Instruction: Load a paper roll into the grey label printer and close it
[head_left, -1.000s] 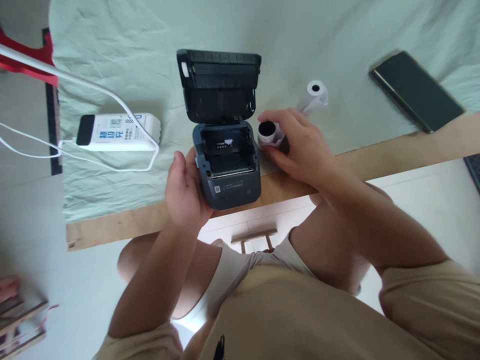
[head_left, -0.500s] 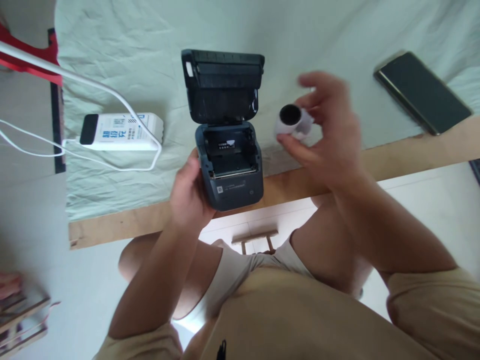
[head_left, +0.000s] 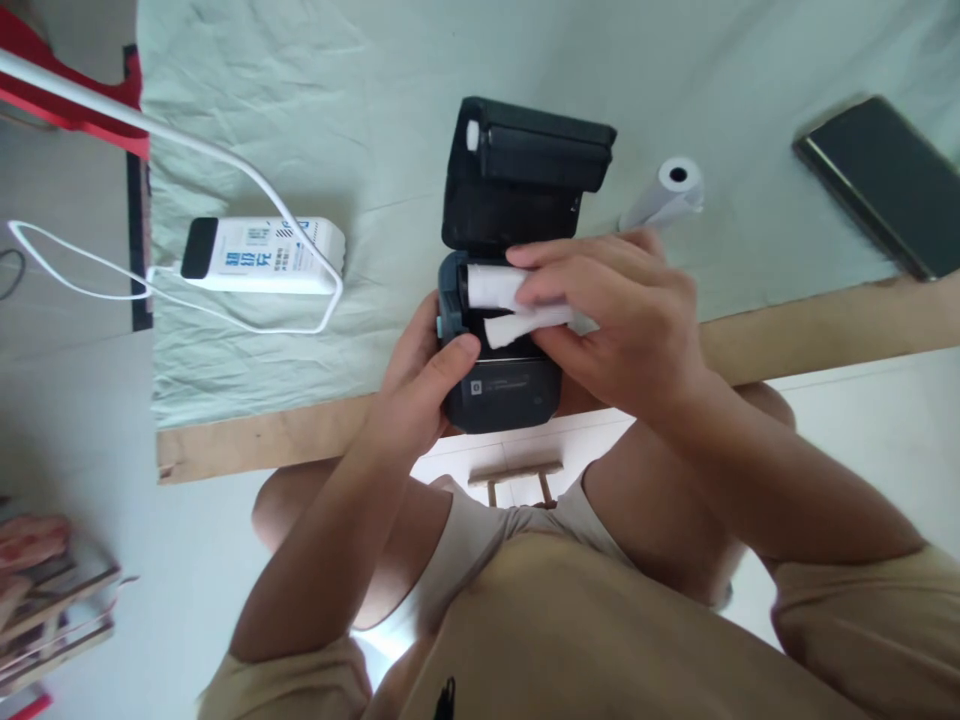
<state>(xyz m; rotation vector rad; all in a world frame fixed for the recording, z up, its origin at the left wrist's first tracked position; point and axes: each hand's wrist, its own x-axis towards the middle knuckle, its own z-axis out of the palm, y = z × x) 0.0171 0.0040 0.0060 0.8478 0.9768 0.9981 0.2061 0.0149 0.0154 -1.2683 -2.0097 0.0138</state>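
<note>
A dark label printer point(head_left: 514, 402) stands at the table's front edge with its lid point(head_left: 517, 195) swung up and back. My left hand point(head_left: 420, 375) grips the printer's left side, its thumb resting on the near rim of the compartment. Inside the opening lies a white paper roll point(head_left: 491, 287), with a loose paper end point(head_left: 506, 329) reaching over the front of the compartment. My right hand point(head_left: 619, 310) has its fingers closed on the roll and its loose end, covering the roll's right part. Just beyond that hand, a second paper roll point(head_left: 679, 180) with a dark core sits on the cloth.
A white power bank point(head_left: 262, 255) with a looped white cable point(head_left: 244, 165) lies on the left. At the right is a dark phone point(head_left: 885, 185). The green cloth point(head_left: 360, 60) stops short of the wooden table edge point(head_left: 255, 440). A red object point(head_left: 75, 95) is at far left.
My right hand has brought the paper roll leftward into the printer's compartment. My left thumb now lies over the rim, and the second roll has come into view. The whole view has shifted slightly.
</note>
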